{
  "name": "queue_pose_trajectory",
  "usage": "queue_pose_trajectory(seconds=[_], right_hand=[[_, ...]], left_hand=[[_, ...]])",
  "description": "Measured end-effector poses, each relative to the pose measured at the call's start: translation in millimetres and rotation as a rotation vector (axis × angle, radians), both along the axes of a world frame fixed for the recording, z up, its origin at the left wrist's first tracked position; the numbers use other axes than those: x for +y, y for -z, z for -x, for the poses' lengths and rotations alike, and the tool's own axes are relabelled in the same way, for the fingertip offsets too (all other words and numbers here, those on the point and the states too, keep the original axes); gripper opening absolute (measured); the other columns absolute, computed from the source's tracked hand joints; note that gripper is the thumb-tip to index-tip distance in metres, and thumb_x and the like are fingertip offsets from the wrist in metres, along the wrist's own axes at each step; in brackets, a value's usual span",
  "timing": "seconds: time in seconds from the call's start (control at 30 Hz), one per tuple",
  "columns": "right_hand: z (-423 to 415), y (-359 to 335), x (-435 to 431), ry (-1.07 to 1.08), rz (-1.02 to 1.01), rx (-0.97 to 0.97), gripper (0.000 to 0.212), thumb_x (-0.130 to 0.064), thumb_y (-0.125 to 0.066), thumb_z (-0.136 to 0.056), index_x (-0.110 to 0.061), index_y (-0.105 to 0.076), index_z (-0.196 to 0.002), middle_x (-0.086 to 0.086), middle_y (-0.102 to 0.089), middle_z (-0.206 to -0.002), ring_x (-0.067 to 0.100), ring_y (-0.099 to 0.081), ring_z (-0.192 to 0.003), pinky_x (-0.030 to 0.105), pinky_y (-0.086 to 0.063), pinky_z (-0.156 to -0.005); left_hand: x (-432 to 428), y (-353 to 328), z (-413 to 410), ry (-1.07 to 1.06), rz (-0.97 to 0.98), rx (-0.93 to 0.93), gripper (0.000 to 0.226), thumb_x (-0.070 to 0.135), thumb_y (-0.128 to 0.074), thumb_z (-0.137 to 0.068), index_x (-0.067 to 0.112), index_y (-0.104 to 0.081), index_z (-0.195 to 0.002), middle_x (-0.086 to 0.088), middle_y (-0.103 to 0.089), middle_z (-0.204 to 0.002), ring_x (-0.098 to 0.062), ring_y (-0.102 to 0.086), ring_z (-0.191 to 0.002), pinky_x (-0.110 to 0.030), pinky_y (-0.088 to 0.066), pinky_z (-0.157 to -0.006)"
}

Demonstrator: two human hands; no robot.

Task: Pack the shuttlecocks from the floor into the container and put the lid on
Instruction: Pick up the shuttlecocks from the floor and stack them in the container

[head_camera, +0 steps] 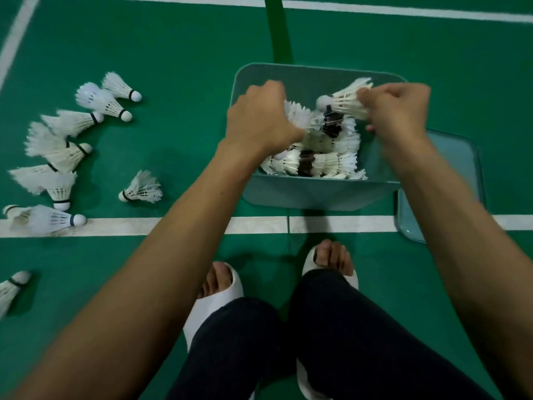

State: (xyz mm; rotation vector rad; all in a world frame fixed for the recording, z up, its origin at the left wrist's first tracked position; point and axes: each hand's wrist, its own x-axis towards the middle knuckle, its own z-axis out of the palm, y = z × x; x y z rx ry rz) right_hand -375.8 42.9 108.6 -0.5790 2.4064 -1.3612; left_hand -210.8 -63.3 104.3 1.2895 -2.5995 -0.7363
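A teal plastic container [317, 194] stands on the green court floor ahead of me, with several white shuttlecocks [320, 164] packed inside. Over its left side my left hand [259, 116] grips a shuttlecock [300, 116] by the feathers. Over the right side my right hand [395, 111] pinches another shuttlecock [343, 101] by its feather end, cork pointing left. Several loose shuttlecocks [69, 148] lie scattered on the floor at the left. The teal lid [461, 163] lies flat on the floor just right of the container, partly hidden by my right arm.
My feet in white slippers [213, 307] stand close behind the container, on the near side of a white court line [115, 225]. One shuttlecock [141, 189] lies apart, between the pile and the container. Another lies at the left edge [11, 287].
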Motion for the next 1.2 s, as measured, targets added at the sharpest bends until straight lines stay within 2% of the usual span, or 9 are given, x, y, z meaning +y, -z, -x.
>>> queue_pose_trajectory(seconds=[0.07, 0.2, 0.4, 0.57, 0.63, 0.73, 0.93, 1.07, 1.2], right_hand=[[11.1, 12.1, 2.5, 0.077, -0.144, 0.104, 0.025, -0.024, -0.071, -0.092, 0.000, -0.075, -0.083, 0.010, -0.071, -0.078, 0.018, -0.063, -0.066, 0.038, -0.060, -0.080], [17.6, 5.9, 3.6, 0.164, -0.448, 0.482, 0.025, -0.027, -0.060, -0.092, -0.010, -0.075, -0.104, 0.016, -0.075, -0.106, 0.037, -0.070, -0.100, 0.040, -0.055, -0.088], [27.2, 21.3, -18.8, 0.032, -0.707, 0.610, 0.017, -0.011, -0.064, -0.086, -0.001, -0.073, -0.098, 0.025, -0.071, -0.099, 0.045, -0.068, -0.096, 0.044, -0.054, -0.079], [39.4, 51.3, -24.6, 0.017, -0.668, 0.429, 0.022, -0.012, -0.055, -0.095, -0.003, -0.069, -0.081, 0.020, -0.069, -0.083, 0.035, -0.067, -0.078, 0.034, -0.049, -0.067], [46.6, 52.3, -30.0, 0.003, -0.618, 0.283, 0.022, -0.008, -0.049, -0.094, -0.002, -0.065, -0.080, 0.018, -0.066, -0.081, 0.032, -0.064, -0.074, 0.037, -0.052, -0.068], [57.1, 48.2, -39.9, -0.028, -0.607, 0.119, 0.020, -0.005, -0.045, -0.096, 0.002, -0.064, -0.092, 0.019, -0.068, -0.091, 0.036, -0.071, -0.083, 0.049, -0.061, -0.081], [65.2, 40.3, -54.2, -0.149, -0.678, -0.019, 0.006, -0.001, -0.046, -0.103, 0.003, -0.049, -0.100, 0.014, -0.051, -0.119, 0.029, -0.064, -0.075, 0.044, -0.062, -0.079], [68.6, 41.2, -52.0, -0.124, -0.681, -0.070, 0.021, 0.002, -0.039, -0.100, -0.001, -0.046, -0.080, 0.014, -0.047, -0.078, 0.022, -0.044, -0.054, 0.033, -0.041, -0.049], [65.9, 49.0, -46.8, -0.049, -0.611, -0.195, 0.021, 0.007, -0.038, -0.097, -0.003, -0.048, -0.081, 0.010, -0.041, -0.072, 0.017, -0.036, -0.053, 0.028, -0.034, -0.045]], left_hand=[[3.2, 9.9, -5.4, 0.036, -0.004, -0.072, 0.066, 0.051, -0.082, -0.070, 0.015, -0.056, -0.119, -0.008, -0.064, -0.110, -0.033, -0.061, -0.100, -0.036, -0.039, -0.072], [-0.5, 13.3, -14.2, 0.015, -0.034, -0.130, 0.070, 0.049, -0.083, -0.070, 0.014, -0.053, -0.122, -0.011, -0.064, -0.115, -0.036, -0.060, -0.100, -0.037, -0.042, -0.074], [-15.6, 17.4, 9.4, 0.016, -0.189, -0.255, 0.065, 0.042, -0.082, -0.076, 0.011, -0.047, -0.122, -0.003, -0.050, -0.103, -0.028, -0.048, -0.091, -0.035, -0.037, -0.073], [-21.0, 38.4, 33.7, -0.012, -0.276, -0.267, 0.077, 0.036, -0.080, -0.081, 0.012, -0.036, -0.138, -0.004, -0.055, -0.107, -0.027, -0.050, -0.092, -0.037, -0.038, -0.074], [-24.7, 44.4, 38.4, 0.037, -0.275, -0.310, 0.085, 0.037, -0.080, -0.081, 0.016, -0.032, -0.147, -0.006, -0.061, -0.124, -0.029, -0.056, -0.100, -0.038, -0.040, -0.076], [-28.6, 51.3, 44.5, 0.069, -0.263, -0.355, 0.092, 0.038, -0.080, -0.081, 0.018, -0.029, -0.154, -0.008, -0.056, -0.141, -0.032, -0.059, -0.117, -0.040, -0.045, -0.084], [-31.7, 51.9, 46.9, 0.072, -0.240, -0.359, 0.076, 0.032, -0.076, -0.081, 0.020, -0.039, -0.147, -0.006, -0.063, -0.124, -0.027, -0.051, -0.093, -0.037, -0.041, -0.075], [-34.6, 49.0, 41.2, 0.069, -0.237, -0.367, 0.077, 0.031, -0.075, -0.080, 0.022, -0.039, -0.148, -0.005, -0.063, -0.127, -0.026, -0.051, -0.094, -0.037, -0.041, -0.077], [-31.1, 51.1, 41.4, 0.061, -0.240, -0.368, 0.076, 0.030, -0.073, -0.081, 0.022, -0.038, -0.148, -0.006, -0.063, -0.127, -0.028, -0.051, -0.095, -0.037, -0.041, -0.076]])
